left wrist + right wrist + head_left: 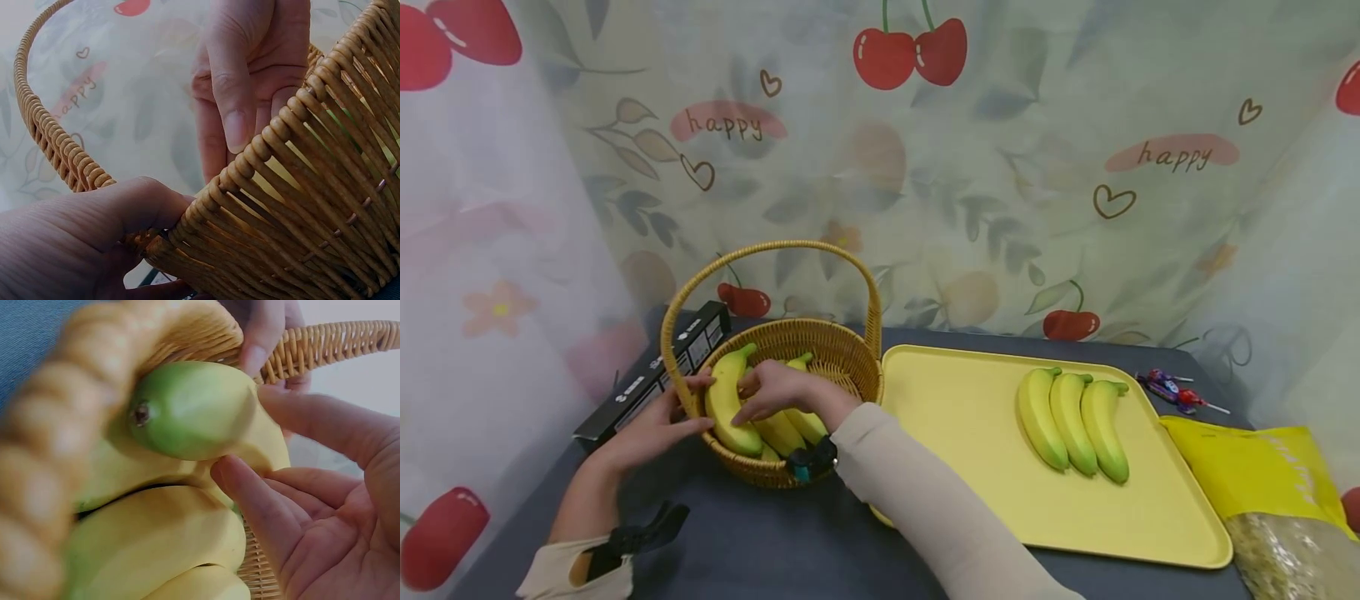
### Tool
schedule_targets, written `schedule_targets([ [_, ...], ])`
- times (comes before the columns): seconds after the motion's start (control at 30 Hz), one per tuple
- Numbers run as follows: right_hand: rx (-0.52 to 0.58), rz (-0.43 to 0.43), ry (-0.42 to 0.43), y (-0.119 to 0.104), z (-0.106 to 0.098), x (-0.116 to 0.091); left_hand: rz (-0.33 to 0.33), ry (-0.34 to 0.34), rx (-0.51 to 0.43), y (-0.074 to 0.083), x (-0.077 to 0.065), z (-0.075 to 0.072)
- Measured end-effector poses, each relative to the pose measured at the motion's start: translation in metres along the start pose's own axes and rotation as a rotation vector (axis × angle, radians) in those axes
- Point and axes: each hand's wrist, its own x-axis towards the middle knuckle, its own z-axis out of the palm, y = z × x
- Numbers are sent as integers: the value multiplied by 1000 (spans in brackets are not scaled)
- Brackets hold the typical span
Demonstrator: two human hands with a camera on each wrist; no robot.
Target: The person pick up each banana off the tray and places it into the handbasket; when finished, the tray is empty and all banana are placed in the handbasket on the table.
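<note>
A wicker basket (844,354) with a tall arched handle holds several yellow bananas with green tips. My left hand (651,432) grips its left rim near the foot of the handle, thumb over the edge in the left wrist view. Inside the basket, my right hand (782,390) pinches the topmost banana (726,402) along its side. From the right wrist view, thumb and a fingertip touch that banana's (194,412) yellow skin, its green end facing the camera. Other bananas (156,540) lie beneath and beside it, partly hidden by the hand and the rim.
Three bananas (1075,421) lie side by side on a yellow tray (955,450) right of the basket. Wrapped lollipops (1176,390) and a yellow bag (1251,475) sit beyond its right edge. A long black box (647,379) stands behind my left hand.
</note>
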Motion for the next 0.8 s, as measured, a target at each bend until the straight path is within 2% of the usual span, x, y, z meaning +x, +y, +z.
schedule_targets([
  [0.13,75,42,-3,-1,1,1,5,-2,22,0,0,0],
  [0.3,105,64,2,-1,3,1,0,-5,16,0,0,-1],
  [0.53,73,35,-70,2,0,-2,-41,7,-20,2,1,1],
  [0.8,229,-29,-85,8,-18,-18,-50,12,-15,1,2,1],
])
